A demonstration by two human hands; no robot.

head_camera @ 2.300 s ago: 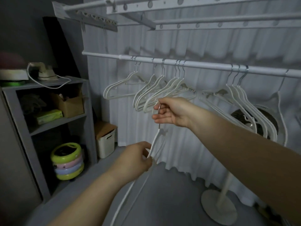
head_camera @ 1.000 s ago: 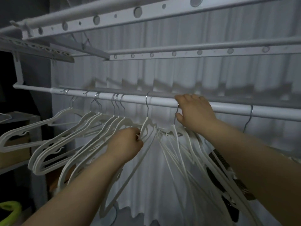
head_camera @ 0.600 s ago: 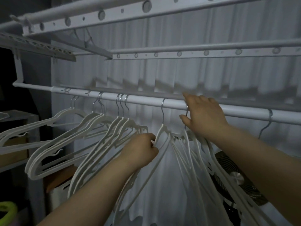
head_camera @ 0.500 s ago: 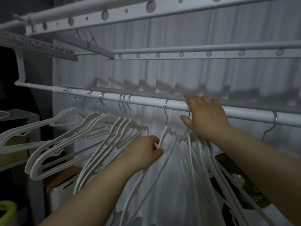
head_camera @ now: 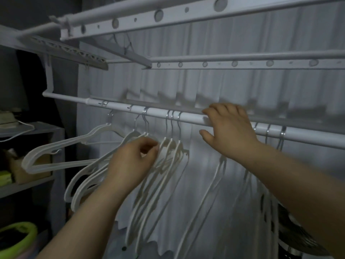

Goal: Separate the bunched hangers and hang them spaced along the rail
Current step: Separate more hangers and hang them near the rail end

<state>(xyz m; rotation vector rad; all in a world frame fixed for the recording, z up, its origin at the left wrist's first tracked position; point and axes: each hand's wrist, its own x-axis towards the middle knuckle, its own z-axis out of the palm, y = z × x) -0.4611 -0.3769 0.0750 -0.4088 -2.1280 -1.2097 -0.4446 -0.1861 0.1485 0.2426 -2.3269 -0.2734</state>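
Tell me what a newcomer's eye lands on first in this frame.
First, the two bare hands at centre: the right hand rests on the white rail, while the left hand reaches into a cluster of white hangers hooked close together just left of it. Above, a perforated drying rack juts overhead against the pale curtain.

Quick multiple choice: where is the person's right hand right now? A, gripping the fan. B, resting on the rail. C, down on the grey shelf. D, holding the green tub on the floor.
B: the right hand lies on top of the white rail, fingers draped over it, beside the hanger hooks.
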